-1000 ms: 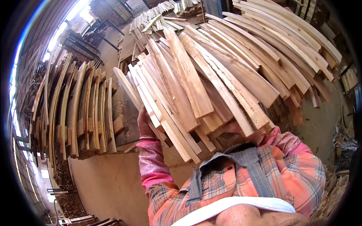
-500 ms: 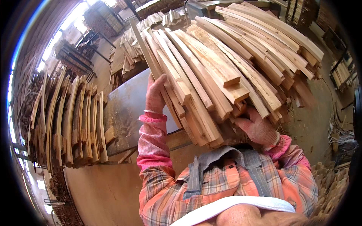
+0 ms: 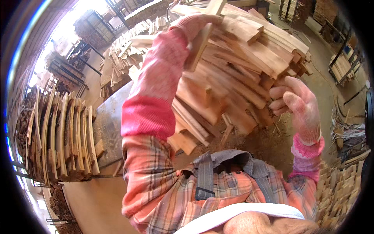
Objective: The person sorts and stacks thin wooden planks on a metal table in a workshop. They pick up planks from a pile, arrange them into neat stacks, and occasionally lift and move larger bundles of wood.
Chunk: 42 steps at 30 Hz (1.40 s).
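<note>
Head view: the left hand (image 3: 198, 25) stretches out over the pile (image 3: 237, 80), fingers closed round a plank (image 3: 199, 48) that slants across the pile's far-left side! The right hand (image 3: 299, 101) is at the pile's near-right ends, fingers half curled; whether it grips anything, I can't tell. The pile, partly blurred, spreads right of the grey surface (image 3: 113, 121), and a row of slats (image 3: 62, 136) lines that surface's left edge.

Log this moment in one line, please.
left hand: holding narrow board | right hand: part-curled beside wood pile | board stack: at left
</note>
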Tool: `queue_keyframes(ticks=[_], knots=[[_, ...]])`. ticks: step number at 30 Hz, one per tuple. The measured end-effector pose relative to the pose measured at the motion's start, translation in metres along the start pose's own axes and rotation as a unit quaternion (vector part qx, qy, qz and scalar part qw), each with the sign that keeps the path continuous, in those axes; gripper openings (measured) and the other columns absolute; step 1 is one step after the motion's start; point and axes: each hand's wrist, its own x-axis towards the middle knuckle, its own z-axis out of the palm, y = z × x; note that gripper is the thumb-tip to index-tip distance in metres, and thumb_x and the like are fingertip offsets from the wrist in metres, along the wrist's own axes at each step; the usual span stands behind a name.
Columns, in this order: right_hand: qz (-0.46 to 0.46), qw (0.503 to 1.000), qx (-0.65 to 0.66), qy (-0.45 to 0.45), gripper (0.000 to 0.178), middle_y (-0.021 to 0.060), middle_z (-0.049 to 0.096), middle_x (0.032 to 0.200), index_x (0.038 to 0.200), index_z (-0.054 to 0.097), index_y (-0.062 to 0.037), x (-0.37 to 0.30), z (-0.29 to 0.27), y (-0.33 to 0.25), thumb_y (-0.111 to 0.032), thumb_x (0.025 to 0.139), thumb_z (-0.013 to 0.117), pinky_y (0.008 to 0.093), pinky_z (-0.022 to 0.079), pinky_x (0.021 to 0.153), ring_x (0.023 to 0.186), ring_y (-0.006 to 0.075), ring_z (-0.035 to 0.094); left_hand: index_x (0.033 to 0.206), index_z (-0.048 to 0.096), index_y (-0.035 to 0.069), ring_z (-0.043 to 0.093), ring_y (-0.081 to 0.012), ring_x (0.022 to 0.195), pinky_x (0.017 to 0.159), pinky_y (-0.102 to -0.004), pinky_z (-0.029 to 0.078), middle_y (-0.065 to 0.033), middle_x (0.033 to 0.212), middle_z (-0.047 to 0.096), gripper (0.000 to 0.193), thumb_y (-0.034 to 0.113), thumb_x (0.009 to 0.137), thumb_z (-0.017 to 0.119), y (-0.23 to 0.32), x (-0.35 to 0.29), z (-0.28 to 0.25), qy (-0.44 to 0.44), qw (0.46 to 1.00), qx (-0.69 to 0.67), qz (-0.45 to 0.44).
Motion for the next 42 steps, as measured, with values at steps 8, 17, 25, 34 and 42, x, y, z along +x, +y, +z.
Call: queue_keyframes(ticks=[8, 17, 25, 34, 42], knots=[[-0.303, 0.945, -0.100, 0.068, 0.039, 0.0076, 0.071, 0.115, 0.134, 0.064, 0.0046, 0.054, -0.087, 0.002, -0.010, 0.098, 0.069, 0.0272, 0.054, 0.091, 0.104, 0.0124, 0.066, 0.105, 0.075, 0.009, 0.071, -0.0237, 0.087, 0.080, -0.0375, 0.057, -0.0134, 0.096, 0.074, 0.028, 0.034, 0.095, 0.071, -0.032, 0.085, 0.015, -0.007, 0.865, 0.502, 0.017], [-0.285, 0.718, -0.577, -0.266, 0.092, 0.0235, 0.055, 0.150, 0.150, 0.051, 0.0011, 0.265, 0.017, -0.061, -0.070, 0.092, 0.061, 0.0391, 0.043, 0.114, 0.138, 0.0341, 0.055, 0.129, 0.070, 0.005, 0.068, -0.0155, 0.091, 0.084, -0.0297, 0.062, -0.0055, 0.112, 0.073, 0.039, 0.030, 0.099, 0.072, -0.008, -0.054, 0.032, 0.083, 0.995, 0.012, 0.055], [-0.288, 0.674, -0.643, -0.221, 0.052, 0.0292, 0.071, 0.108, 0.119, 0.064, 0.0030, 0.275, 0.027, -0.074, -0.032, 0.082, 0.064, 0.0459, 0.052, 0.094, 0.106, 0.0431, 0.069, 0.135, 0.063, -0.005, 0.049, -0.0428, 0.142, 0.118, -0.0467, 0.037, -0.0325, 0.143, 0.057, 0.095, 0.078, 0.094, 0.041, -0.196, -0.198, -0.152, 0.321, 0.742, 0.417, -0.416], [-0.238, 0.775, -0.574, -0.114, 0.028, 0.0179, 0.071, 0.092, 0.099, 0.067, 0.0026, 0.308, -0.044, -0.035, -0.023, 0.092, 0.057, 0.0415, 0.052, 0.086, 0.087, 0.0315, 0.066, 0.126, 0.069, -0.007, 0.065, -0.0379, 0.120, 0.102, -0.0459, 0.047, -0.0271, 0.124, 0.071, 0.093, 0.074, 0.081, 0.067, -0.231, -0.185, -0.169, 0.374, 0.860, 0.219, -0.270], [-0.143, 0.869, -0.471, -0.047, 0.030, 0.0008, 0.069, 0.094, 0.106, 0.071, 0.0029, 0.303, -0.097, -0.018, -0.023, 0.092, 0.065, 0.0288, 0.050, 0.084, 0.088, 0.0121, 0.063, 0.125, 0.071, 0.004, 0.063, -0.0458, 0.121, 0.103, -0.0501, 0.048, -0.0303, 0.120, 0.070, 0.074, 0.069, 0.091, 0.055, -0.182, -0.130, -0.134, 0.329, 0.781, 0.498, -0.181]])
